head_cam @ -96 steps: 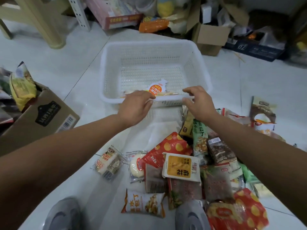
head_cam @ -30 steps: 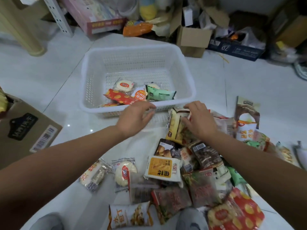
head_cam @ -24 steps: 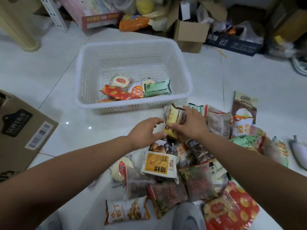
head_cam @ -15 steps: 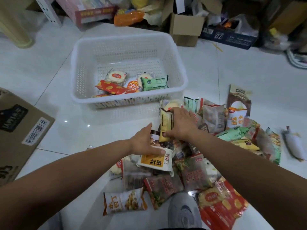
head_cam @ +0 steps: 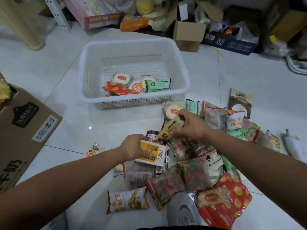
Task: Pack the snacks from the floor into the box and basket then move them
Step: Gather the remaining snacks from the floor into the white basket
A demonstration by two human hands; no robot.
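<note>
Left hand (head_cam: pixel 132 146): fingers curl over a white-and-orange packet (head_cam: pixel 152 152) at the near-left edge of the pile. It grips the packet, though whether the packet is clear of the heap I cannot tell.
Right hand (head_cam: pixel 192 124): thumb and fingers pinch a yellow packet (head_cam: pixel 171 127), held tilted just above the pile on the side nearest the basket.
Basket (head_cam: pixel 134 101): white, perforated and upright on the floor, just beyond the pile. It holds a round cake packet (head_cam: pixel 122 78), a red spotted packet (head_cam: pixel 116 88), a green packet (head_cam: pixel 157 85) and an orange-and-white pouch (head_cam: pixel 136 87). Much of its bottom is bare.
Box (head_cam: pixel 25 130): cardboard, at the left edge, well apart from the pile. Its opening is mostly out of frame, so how full it is cannot be told.
Snack pile (head_cam: pixel 196 170): many packets overlap on the tiles, among them a big red bag (head_cam: pixel 229 201), an orange-and-white bag (head_cam: pixel 127 200) and a brown-and-white pouch (head_cam: pixel 239 103). A few lie loose at the far right.
Done: only a few snacks sit in the basket.
Left: most of the snacks are on the floor, and neither container looks ready to move.
Stage: early packing, by my judgement, with two packets in hand and probably bound for the basket.
Other: a grey shoe (head_cam: pixel 182 211) rests at the pile's near edge.
</note>
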